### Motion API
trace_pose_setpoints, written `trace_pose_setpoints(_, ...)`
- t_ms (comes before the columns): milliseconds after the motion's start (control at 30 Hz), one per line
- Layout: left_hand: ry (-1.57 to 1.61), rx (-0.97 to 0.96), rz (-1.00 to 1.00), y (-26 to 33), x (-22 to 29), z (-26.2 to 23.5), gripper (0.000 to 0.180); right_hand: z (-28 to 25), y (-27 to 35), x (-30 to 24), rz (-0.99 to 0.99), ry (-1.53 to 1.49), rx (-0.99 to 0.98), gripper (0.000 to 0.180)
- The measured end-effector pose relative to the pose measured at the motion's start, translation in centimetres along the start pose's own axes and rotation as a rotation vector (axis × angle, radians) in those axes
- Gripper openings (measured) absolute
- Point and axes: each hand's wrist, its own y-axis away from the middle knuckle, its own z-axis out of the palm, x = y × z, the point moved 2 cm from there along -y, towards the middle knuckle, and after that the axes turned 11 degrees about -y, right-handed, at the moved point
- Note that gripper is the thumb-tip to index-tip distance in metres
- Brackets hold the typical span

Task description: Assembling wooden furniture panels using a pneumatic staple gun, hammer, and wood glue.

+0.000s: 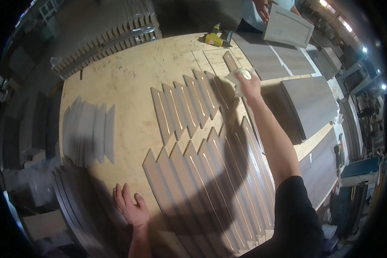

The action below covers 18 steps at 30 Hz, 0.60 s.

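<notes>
My right hand (250,84) is closed around a pale cream squeeze bottle (241,75), held over the far end of a row of wooden strips; its nozzle is hard to make out. Two rows of strips with slanted ends lie side by side, a far row (173,111) and a longer near row (176,172). Thin pale beads, apparently glue, run lengthwise along many of them, while the leftmost strips of the near row show none. Fingers spread, my left hand (132,208) holds nothing and is by the left edge of the near row.
Grey angled pieces (86,133) lie stacked on the left of the plywood table (124,81). A yellow-green cordless drill (217,38) sits at the far edge. Grey panels (311,107) are stacked at right. Across the table a person holds a framed panel (288,28).
</notes>
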Motion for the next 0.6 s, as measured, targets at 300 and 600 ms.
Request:
trace_pose_setpoints(300,0.079,0.0,0.034,-0.2,-0.2,-0.3,0.045,6.3,-4.6,4.3,-0.266,0.339,-0.103,0.047)
trace_pose_setpoints(600,0.125,0.017,0.036,0.1,-0.7,0.3,0.048,10.0,-2.7,2.4,-0.147,0.424,-0.152,0.051)
